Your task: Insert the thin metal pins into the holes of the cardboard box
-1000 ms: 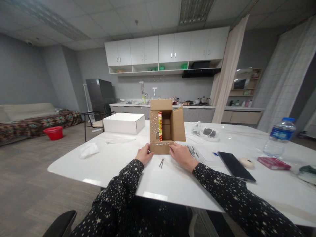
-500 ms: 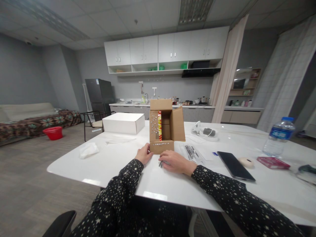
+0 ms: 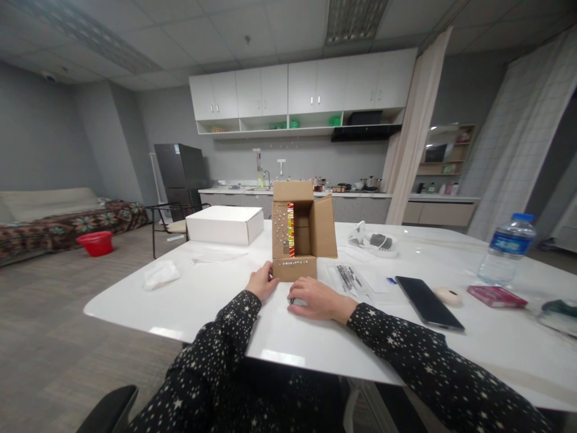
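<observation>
An open brown cardboard box [image 3: 295,268] stands on the white table [image 3: 211,297], its flaps studded with rows of small shiny dots and a red-yellow strip inside. My left hand [image 3: 262,282] rests against the box's lower left corner, fingers curled on it. My right hand [image 3: 315,299] lies palm down just in front of the box, fingers curved over a small dark thin tool [image 3: 292,300], of which only a tip shows.
A white closed box [image 3: 224,225] and a crumpled tissue [image 3: 160,273] lie to the left. To the right are a clear packet of thin tools [image 3: 349,278], a black phone [image 3: 428,294], a red packet [image 3: 496,296] and a water bottle [image 3: 505,249].
My right hand left the box's lower right corner, came down toward me and closed over the small dark tool on the table. The left hand stayed at the box.
</observation>
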Demonstrator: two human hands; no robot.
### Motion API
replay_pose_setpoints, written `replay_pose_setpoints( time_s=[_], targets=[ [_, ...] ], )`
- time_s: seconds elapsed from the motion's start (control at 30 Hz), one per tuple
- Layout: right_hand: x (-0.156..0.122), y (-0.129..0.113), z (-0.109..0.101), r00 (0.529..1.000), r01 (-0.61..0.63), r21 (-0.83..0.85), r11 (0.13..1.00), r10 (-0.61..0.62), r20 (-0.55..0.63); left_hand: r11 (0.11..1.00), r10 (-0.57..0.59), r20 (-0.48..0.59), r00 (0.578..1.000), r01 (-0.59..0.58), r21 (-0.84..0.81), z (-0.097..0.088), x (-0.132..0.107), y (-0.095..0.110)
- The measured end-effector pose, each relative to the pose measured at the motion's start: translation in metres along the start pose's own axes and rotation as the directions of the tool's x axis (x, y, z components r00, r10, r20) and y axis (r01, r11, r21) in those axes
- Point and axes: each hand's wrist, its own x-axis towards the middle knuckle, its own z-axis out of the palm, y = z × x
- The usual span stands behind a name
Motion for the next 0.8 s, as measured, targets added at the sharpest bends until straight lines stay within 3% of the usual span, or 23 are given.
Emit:
replay_pose_setpoints(
  time_s=[0.8],
  targets=[
    [0.0032,-0.0009,0.0038,1.0,0.019,-0.025,1.0,-0.019,-0.009,1.0,-0.008,0.006,1.0,0.008,0.004,-0.0013,-0.0009,0.0021]
  ],
)
